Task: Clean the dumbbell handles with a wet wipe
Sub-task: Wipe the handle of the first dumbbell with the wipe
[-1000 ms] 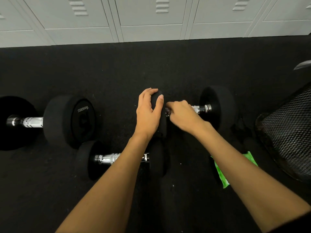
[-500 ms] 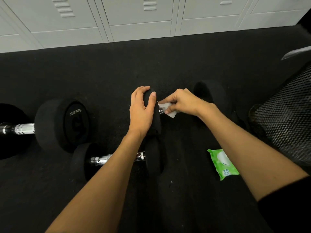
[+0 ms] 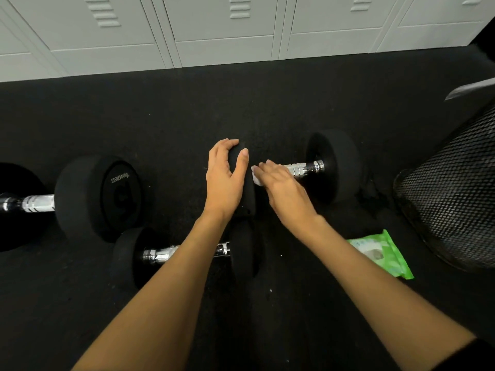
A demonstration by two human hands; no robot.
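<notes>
A black dumbbell lies across the middle of the floor, its chrome handle (image 3: 304, 168) showing between my right hand and its right head (image 3: 334, 164). My left hand (image 3: 225, 180) grips the left head of this dumbbell from above. My right hand (image 3: 281, 188) covers the left part of the handle and presses a white wet wipe (image 3: 256, 175) against it; only a small corner of the wipe shows. A smaller dumbbell (image 3: 158, 255) lies nearer me under my left forearm. A larger dumbbell (image 3: 101, 196) lies at the left.
A green pack of wet wipes (image 3: 383, 255) lies on the black rubber floor at the right. A black mesh bin (image 3: 452, 194) stands at the far right. Grey lockers (image 3: 222, 28) line the wall behind.
My right hand has turned over the handle, from pinching the wipe at its left end to lying flat on it. The handle's right part now shows. My left hand stays on the head.
</notes>
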